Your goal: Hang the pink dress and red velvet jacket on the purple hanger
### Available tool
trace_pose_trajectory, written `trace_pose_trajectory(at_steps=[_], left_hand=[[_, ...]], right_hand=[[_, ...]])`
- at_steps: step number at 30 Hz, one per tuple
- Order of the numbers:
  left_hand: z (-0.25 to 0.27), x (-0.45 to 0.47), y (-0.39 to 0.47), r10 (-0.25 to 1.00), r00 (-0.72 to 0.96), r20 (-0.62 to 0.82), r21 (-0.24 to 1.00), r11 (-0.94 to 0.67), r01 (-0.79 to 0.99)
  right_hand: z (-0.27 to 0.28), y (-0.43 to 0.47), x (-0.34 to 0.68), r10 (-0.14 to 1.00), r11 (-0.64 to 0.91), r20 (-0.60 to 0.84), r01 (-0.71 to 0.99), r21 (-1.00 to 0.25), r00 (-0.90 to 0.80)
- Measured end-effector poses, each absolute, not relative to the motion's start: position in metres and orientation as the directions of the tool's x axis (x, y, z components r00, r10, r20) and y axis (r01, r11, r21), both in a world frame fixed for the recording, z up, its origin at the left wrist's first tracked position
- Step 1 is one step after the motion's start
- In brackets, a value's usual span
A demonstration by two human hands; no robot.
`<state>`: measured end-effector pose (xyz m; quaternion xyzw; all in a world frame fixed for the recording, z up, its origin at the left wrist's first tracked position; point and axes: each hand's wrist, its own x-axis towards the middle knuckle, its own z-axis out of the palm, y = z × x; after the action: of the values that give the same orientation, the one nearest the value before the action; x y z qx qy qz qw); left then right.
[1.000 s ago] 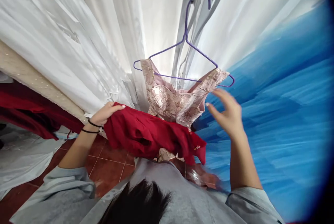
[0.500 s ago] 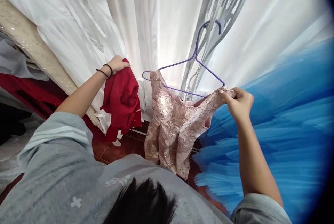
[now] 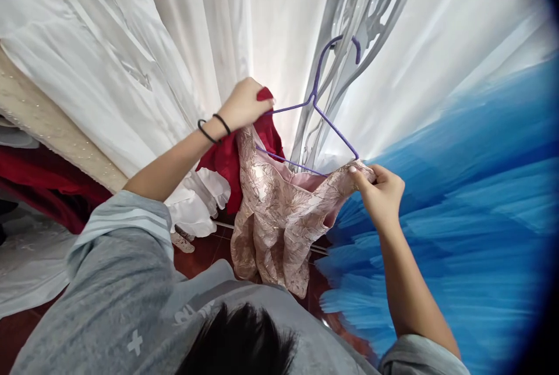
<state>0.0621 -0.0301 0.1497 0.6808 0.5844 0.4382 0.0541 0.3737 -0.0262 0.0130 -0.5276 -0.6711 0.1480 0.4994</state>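
Note:
A pink dress with a metallic floral pattern (image 3: 279, 200) hangs on a purple hanger (image 3: 336, 124), whose hook is over a grey ornate metal stand (image 3: 371, 31). My right hand (image 3: 383, 191) is closed on the dress's right shoulder strap, close to the hanger's end. Up at the hanger's left arm, my left hand (image 3: 247, 104) grips a red garment (image 3: 268, 130). Part of that garment hangs behind the dress's left strap, and the rest shows left of it. My left fingers cover the hanger's left end, so I cannot tell whether they also touch it.
White gowns (image 3: 131, 43) hang at the left and behind. A beaded cream garment (image 3: 56, 113) and dark red cloth (image 3: 43, 177) hang farther left. Layered blue tulle (image 3: 458, 206) fills the right side. Reddish floor tiles (image 3: 196, 255) show below.
My left hand has carried the red garment rightward to the hanger's left end, partly behind the dress. My right hand keeps hold of the strap. The view has shifted slightly.

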Motion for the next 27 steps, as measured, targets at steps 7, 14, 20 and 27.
trace_pose_trajectory(at_steps=[7, 14, 20, 27], left_hand=[[0.088, 0.148, -0.075, 0.714, 0.045, 0.698, 0.514, -0.544, 0.664], [0.079, 0.094, -0.056, 0.756, 0.249, 0.606, 0.242, -0.473, 0.847], [0.071, 0.01, -0.015, 0.772, 0.052, 0.634, 0.109, -0.155, 0.982], [0.08, 0.006, -0.019, 0.738, -0.006, 0.675, 0.18, -0.156, 0.971]], right_hand=[[0.008, -0.045, 0.368, 0.889, 0.421, 0.458, 0.376, -0.825, 0.01], [-0.014, -0.012, 0.369, 0.879, 0.442, 0.457, 0.124, -0.888, 0.138], [-0.014, 0.004, 0.364, 0.885, 0.441, 0.454, 0.129, -0.888, 0.099], [0.003, -0.009, 0.388, 0.946, 0.244, 0.221, 0.07, -0.967, -0.238]])
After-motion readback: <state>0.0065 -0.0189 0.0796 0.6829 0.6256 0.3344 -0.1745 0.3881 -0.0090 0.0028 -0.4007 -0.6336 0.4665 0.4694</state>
